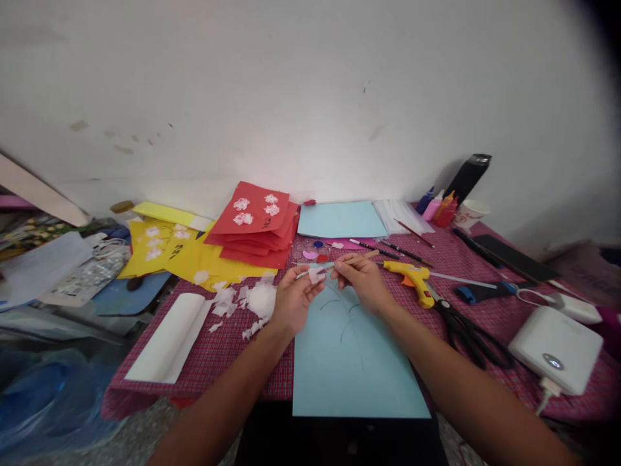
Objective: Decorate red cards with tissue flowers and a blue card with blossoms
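Observation:
My left hand [295, 294] pinches a small piece of white tissue paper [317, 275] between thumb and fingers. In my right hand [361, 278] is a slim paintbrush [366, 257], its light wooden handle pointing up to the right and its tip end meeting the tissue piece. Under both hands lies a light blue sheet [349, 362] with thin dark curved lines drawn on it. Paint caps or small dishes in pink, blue and red [322, 257] sit just beyond my fingers. Torn tissue scraps [226, 301] are scattered left of my left hand.
Red cards [257, 220] with white flowers and yellow sheets [184, 255] lie at back left. A paper roll [169, 336] rests front left. On the right are a yellow glue gun [412, 278], black scissors [470, 330], a white device [557, 349] and paint bottles [439, 207].

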`<act>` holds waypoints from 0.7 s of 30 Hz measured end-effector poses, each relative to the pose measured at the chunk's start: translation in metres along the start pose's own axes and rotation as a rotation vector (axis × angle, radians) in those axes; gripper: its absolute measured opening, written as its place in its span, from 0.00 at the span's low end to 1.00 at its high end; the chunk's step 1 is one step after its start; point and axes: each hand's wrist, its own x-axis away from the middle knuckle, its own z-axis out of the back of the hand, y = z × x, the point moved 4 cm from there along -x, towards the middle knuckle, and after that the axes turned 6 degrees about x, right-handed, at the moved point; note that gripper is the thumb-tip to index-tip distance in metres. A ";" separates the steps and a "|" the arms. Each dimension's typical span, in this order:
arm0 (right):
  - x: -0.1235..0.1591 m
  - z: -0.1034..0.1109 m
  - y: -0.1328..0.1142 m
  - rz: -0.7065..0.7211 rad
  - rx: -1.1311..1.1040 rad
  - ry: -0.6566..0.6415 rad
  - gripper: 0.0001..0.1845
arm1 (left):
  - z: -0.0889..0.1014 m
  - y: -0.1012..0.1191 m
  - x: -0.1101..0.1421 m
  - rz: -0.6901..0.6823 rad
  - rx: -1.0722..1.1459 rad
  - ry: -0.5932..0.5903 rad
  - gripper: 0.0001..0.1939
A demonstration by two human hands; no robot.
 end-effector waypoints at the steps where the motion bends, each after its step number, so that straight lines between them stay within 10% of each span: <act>1: 0.000 0.000 0.000 -0.006 -0.002 0.002 0.12 | 0.000 0.000 0.000 0.006 0.000 -0.006 0.20; 21: 0.002 -0.001 -0.001 -0.017 -0.003 -0.064 0.12 | -0.001 -0.001 0.003 0.002 -0.177 -0.003 0.21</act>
